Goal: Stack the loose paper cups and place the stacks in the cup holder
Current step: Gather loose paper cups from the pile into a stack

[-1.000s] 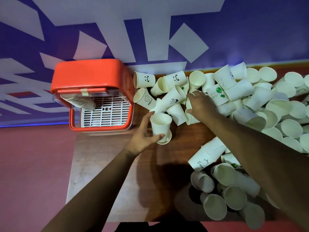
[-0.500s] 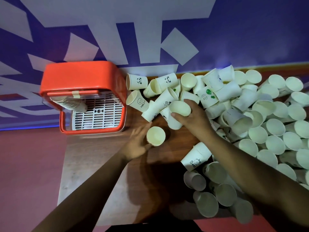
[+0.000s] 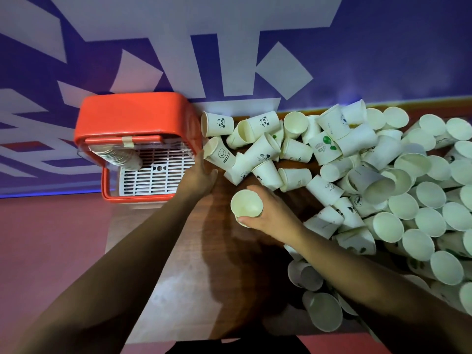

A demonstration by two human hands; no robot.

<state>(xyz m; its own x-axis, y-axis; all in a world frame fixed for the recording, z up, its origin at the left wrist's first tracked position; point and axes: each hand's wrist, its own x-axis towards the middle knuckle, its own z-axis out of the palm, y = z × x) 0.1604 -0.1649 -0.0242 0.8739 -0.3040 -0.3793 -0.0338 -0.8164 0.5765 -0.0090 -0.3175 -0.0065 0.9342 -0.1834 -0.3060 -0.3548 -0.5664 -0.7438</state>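
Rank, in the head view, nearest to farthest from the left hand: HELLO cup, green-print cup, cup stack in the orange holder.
1. HELLO cup, just beyond the left hand.
2. cup stack, left, inside the orange holder.
3. green-print cup, far off to the right.

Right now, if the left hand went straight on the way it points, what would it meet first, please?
Most likely the HELLO cup lying on its side just ahead of the left hand, beside the orange holder; depth is hard to judge.
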